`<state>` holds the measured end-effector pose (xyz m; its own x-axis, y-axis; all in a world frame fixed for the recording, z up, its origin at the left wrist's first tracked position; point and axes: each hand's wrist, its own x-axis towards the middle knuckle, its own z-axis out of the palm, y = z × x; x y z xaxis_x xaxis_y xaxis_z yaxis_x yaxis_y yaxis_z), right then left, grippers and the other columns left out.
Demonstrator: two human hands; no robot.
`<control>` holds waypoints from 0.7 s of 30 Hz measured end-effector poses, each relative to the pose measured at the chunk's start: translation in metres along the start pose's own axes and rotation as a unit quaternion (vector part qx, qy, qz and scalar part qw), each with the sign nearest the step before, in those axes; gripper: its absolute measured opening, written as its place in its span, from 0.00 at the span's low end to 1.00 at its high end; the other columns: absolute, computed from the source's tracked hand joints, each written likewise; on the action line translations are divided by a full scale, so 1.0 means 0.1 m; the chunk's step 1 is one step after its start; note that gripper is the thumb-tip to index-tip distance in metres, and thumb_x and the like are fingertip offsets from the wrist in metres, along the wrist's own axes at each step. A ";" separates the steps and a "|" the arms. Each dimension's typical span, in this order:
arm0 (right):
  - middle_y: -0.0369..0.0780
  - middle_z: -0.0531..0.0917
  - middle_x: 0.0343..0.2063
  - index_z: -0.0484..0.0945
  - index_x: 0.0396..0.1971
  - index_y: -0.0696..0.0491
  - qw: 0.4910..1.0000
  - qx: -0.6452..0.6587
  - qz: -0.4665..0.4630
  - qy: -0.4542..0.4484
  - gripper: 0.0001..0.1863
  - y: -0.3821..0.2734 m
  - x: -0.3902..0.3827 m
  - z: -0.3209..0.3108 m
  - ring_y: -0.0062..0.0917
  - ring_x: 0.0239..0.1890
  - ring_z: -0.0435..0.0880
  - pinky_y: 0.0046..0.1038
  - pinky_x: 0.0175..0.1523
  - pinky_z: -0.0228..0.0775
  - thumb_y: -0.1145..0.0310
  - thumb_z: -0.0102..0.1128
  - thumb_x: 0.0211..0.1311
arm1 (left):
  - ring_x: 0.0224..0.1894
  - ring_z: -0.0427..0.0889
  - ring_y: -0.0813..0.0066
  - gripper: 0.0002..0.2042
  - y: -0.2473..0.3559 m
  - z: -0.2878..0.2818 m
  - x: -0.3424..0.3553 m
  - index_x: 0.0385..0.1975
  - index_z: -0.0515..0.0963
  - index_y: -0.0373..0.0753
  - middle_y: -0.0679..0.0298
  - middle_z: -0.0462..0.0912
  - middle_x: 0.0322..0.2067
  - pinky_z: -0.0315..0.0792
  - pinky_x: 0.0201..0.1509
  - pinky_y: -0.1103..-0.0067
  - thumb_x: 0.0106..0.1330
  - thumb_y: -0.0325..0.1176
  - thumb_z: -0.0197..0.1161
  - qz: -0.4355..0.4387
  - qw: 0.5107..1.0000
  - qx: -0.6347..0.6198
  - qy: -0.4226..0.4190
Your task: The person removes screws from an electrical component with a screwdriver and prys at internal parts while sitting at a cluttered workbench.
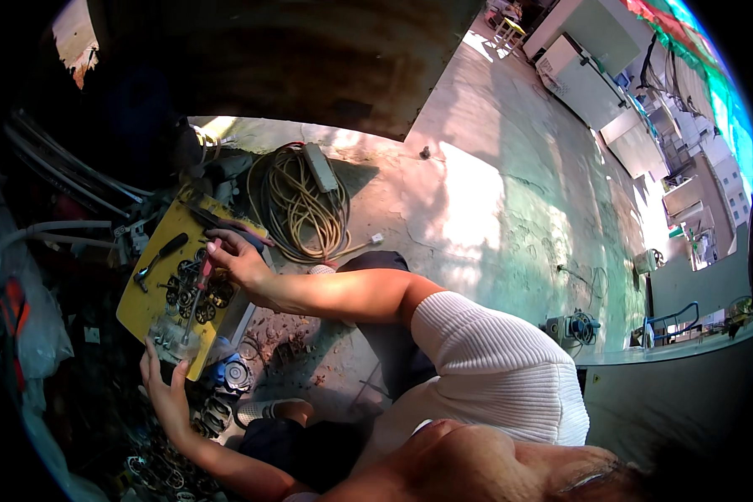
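My right hand (pixel 241 261) is closed on a screwdriver (pixel 204 269) with a red handle, its shaft slanting down over a yellow board (pixel 138 305). At the board's near end lies a small clear plastic tray (pixel 176 339) with small metal pieces in it. My left hand (pixel 169 397) is beside the tray's near edge, thumb and fingers spread; whether it touches the tray is hard to tell. Several black ring-shaped parts (pixel 217 297) sit under and around my right hand. Left of them rests a tool with a black handle (pixel 172 244) and a metal head.
A coiled cable (pixel 297 209) with a white power strip (pixel 320 167) lies on the floor beyond the board. Dark loose parts (pixel 289 347) are strewn beside it. A blue round device (pixel 236 375) stands near my left arm. A rusty panel (pixel 335 67) hangs overhead.
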<state>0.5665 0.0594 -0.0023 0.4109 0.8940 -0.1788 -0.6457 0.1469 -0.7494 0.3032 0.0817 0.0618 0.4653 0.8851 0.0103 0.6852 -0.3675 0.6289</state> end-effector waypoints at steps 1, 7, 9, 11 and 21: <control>0.34 0.76 0.43 0.63 0.60 0.52 1.000 0.009 -0.006 -0.015 0.23 0.02 0.03 -0.07 0.19 0.43 0.76 0.23 0.45 0.71 0.66 0.52 0.68 | 0.59 0.67 0.56 0.34 0.02 0.02 0.00 0.66 0.59 0.45 0.52 0.66 0.59 0.62 0.61 0.69 0.58 0.31 0.64 0.001 1.000 -0.010 0.000; 0.33 0.75 0.43 0.63 0.60 0.50 1.000 -0.008 -0.007 -0.003 0.24 0.01 0.02 -0.07 0.18 0.41 0.77 0.23 0.43 0.72 0.64 0.55 0.67 | 0.59 0.67 0.56 0.34 0.05 0.04 -0.01 0.67 0.59 0.45 0.52 0.66 0.59 0.62 0.61 0.68 0.58 0.31 0.64 -0.009 1.000 -0.006 0.004; 0.33 0.75 0.44 0.63 0.60 0.50 1.000 -0.013 0.009 -0.010 0.24 -0.06 -0.02 -0.04 0.18 0.43 0.77 0.23 0.44 0.71 0.64 0.55 0.67 | 0.59 0.67 0.56 0.35 0.04 0.05 -0.02 0.67 0.59 0.45 0.53 0.66 0.59 0.62 0.62 0.68 0.58 0.32 0.65 -0.007 1.000 -0.005 0.005; 0.33 0.75 0.45 0.62 0.61 0.50 1.000 -0.007 0.009 -0.024 0.24 -0.14 -0.08 -0.03 0.18 0.44 0.77 0.22 0.44 0.71 0.64 0.55 0.67 | 0.60 0.67 0.56 0.35 0.06 0.05 -0.02 0.67 0.59 0.45 0.53 0.66 0.59 0.61 0.62 0.68 0.57 0.32 0.65 -0.009 1.000 0.007 0.006; 0.36 0.77 0.45 0.64 0.59 0.53 1.000 0.017 0.002 -0.006 0.26 -0.10 -0.05 -0.05 0.20 0.45 0.77 0.25 0.47 0.72 0.63 0.58 0.65 | 0.59 0.67 0.56 0.35 0.15 0.03 -0.05 0.66 0.59 0.45 0.54 0.67 0.58 0.62 0.61 0.68 0.57 0.32 0.66 -0.008 0.999 0.048 0.011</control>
<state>0.5745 0.0514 0.0030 0.4007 0.8996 -0.1736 -0.6692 0.1579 -0.7261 0.3124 0.0710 0.0689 0.4431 0.8963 0.0183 0.7431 -0.3786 0.5517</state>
